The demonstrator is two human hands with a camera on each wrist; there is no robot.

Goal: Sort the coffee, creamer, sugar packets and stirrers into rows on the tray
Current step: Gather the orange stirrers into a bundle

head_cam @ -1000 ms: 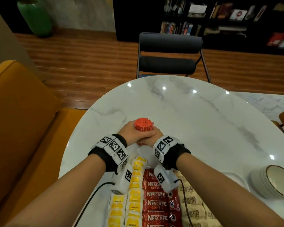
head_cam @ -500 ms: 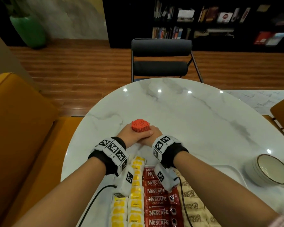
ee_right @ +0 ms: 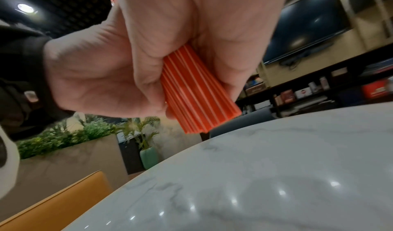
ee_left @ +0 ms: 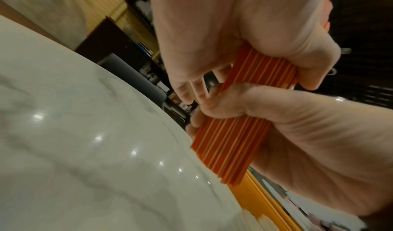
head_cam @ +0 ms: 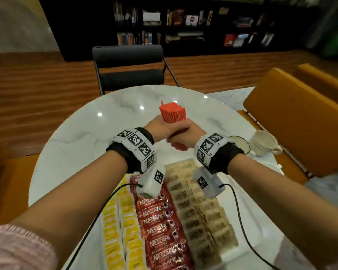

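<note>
Both hands are wrapped around 1 thick bundle of orange-red stirrers [head_cam: 172, 115], held upright above the marble table [head_cam: 82, 137], clear of its surface. The left hand [head_cam: 160, 128] grips the upper part, fingers curled tight round the sticks; the right hand [head_cam: 185, 136] clutches just below it, the 2 hands touching each other. The bundle's top end fans out above the left fist, and its lower end pokes out under the right one, toward 6 o'clock.

From the left wrist view the stirrers [ee_left: 231, 147] run diagonally through both fists. The right wrist view shows the same sticks [ee_right: 197, 93] jutting down past the curled fingers [ee_right: 146, 76].

Toward 6 o'clock from the hands lies the white tray [head_cam: 261, 227], with packets laid in rows: yellow packets [head_cam: 123, 230] at its 9 o'clock side, red Nescafe coffee packets [head_cam: 158, 227] in the middle, beige packets [head_cam: 201, 217] at 3 o'clock.

At 3 o'clock from the hands stand 2 cream cups [head_cam: 261, 143] on the table. A dark chair [head_cam: 129, 69] sits at 12 o'clock.
</note>
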